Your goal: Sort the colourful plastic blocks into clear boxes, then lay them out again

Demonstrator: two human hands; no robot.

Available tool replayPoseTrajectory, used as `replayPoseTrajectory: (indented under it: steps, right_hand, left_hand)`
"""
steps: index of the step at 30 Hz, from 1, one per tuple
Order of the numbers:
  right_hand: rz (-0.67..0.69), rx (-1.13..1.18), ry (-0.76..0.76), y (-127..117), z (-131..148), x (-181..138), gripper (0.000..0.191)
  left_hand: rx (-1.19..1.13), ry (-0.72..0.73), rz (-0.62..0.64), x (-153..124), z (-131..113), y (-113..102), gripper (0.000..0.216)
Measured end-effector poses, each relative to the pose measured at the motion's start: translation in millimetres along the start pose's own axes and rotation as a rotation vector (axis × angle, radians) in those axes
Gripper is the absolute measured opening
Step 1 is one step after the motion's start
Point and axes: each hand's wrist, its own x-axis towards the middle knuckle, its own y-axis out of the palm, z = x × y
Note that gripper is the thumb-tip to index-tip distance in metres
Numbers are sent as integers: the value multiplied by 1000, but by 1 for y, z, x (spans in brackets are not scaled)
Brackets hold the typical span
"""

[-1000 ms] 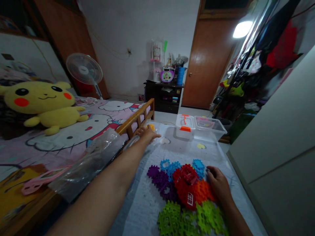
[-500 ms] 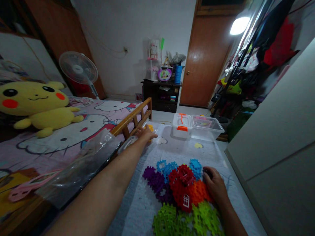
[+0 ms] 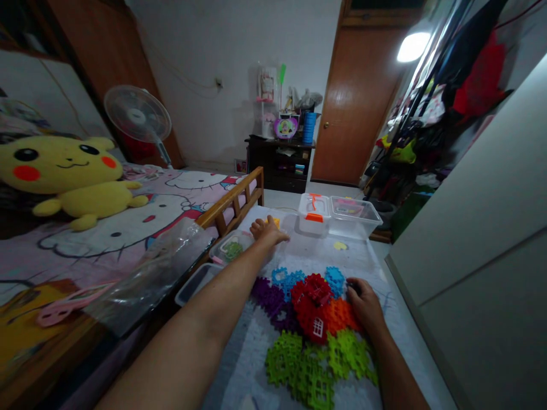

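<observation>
My left hand (image 3: 268, 230) is stretched far forward, gripping a clear plastic container with yellow pieces (image 3: 277, 222) in it. The hand and arm hide much of that container. On the right, my right hand (image 3: 366, 304) has its fingers closed round a small black object (image 3: 354, 286), mostly covered by the fingers. Beside it lie interlocking plastic gear blocks: orange (image 3: 341, 314), blue (image 3: 334, 280), purple (image 3: 267, 295) and lime green (image 3: 348, 353). A red block cluster (image 3: 311, 310) with a white window piece sits in their middle.
Left of my forearm are a clear container with green pieces (image 3: 233, 249) and another clear tray (image 3: 199, 282). A lidded box with orange latches (image 3: 314, 217) and a clear box (image 3: 356, 225) stand farther off. A wooden bed rail (image 3: 231, 199) borders the left side.
My left hand has moved right, and the yellow pieces have shifted right along with it. More of the clear containers beside my left arm shows now. My right hand keeps the black object.
</observation>
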Motion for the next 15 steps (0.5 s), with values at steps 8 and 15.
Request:
replayPoseTrajectory:
  steps: [8,15]
  right_hand:
    - [11,53,41,0,-1,4,39]
    - [75,166,98,5,38,23,34]
  left_hand:
    - [4,64,59,-52,12,4,99]
    - [6,206,106,-89,37,18,104]
